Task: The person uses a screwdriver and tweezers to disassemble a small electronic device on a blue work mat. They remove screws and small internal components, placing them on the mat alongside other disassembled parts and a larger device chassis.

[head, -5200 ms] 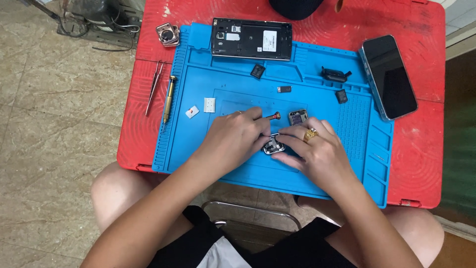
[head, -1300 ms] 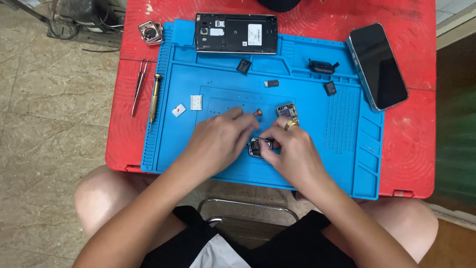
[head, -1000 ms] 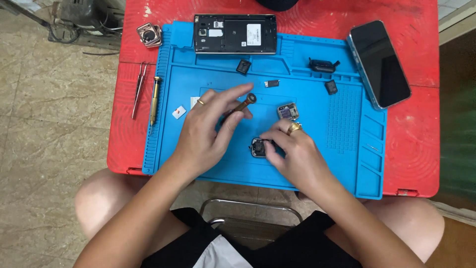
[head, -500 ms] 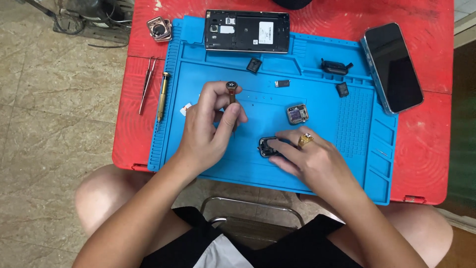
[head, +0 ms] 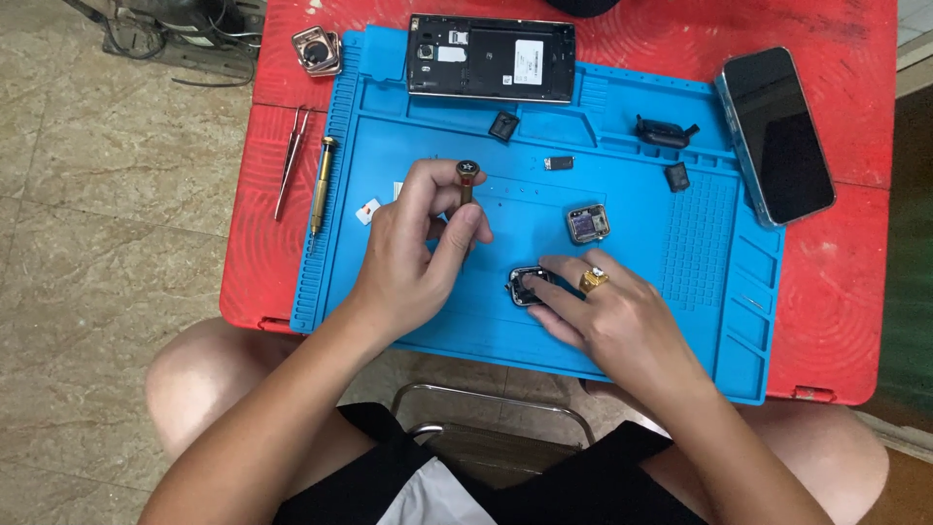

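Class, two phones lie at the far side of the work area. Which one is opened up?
The phone lying across the blue mat's top edge: its insides show. The other phone, on the red table, shows only dark glass.

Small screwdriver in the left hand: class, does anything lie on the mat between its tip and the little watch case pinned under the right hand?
Nothing visible does. The left hand holds the screwdriver upright; between it and the watch case under the right hand lies only bare blue mat.

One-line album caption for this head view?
Left hand lifts a screwdriver; right hand steadies a small device on the blue mat.
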